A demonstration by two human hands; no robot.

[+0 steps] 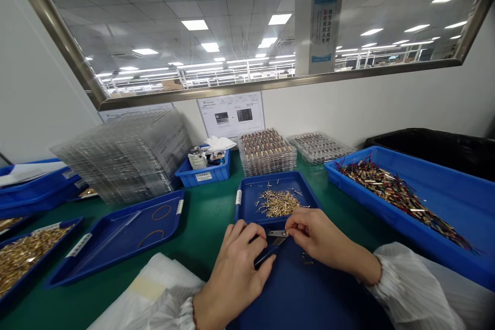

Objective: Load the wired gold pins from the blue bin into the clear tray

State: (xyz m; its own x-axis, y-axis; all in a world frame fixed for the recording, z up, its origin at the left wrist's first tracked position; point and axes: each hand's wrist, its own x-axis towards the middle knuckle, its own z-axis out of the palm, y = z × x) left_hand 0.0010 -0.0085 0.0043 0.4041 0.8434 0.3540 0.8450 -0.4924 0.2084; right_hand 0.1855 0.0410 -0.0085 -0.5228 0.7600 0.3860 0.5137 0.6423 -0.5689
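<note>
My left hand point(242, 263) is closed around a pair of small scissors point(277, 234) with dark handles. Their silver blades point right, towards the fingertips of my right hand point(319, 237). Those fingers pinch a small gold-coloured metal part point(286, 232) at the blade tips; most of it is hidden. Beneath both hands is a dark blue tray point(294, 289), where a few tiny pieces point(307, 259) lie below my right hand. Just beyond, a smaller blue tray point(242, 211) bears a heap of thin gold-coloured pins point(279, 202).
On the right, a large blue bin point(456, 191) holds metal parts with coloured wires. Clear plastic trays point(266, 152) with parts stand at the back, near a blue box point(204, 175). Stacked clear trays point(131, 154), a blue tray with rubber bands point(124, 232) and gold parts point(27, 258) are left.
</note>
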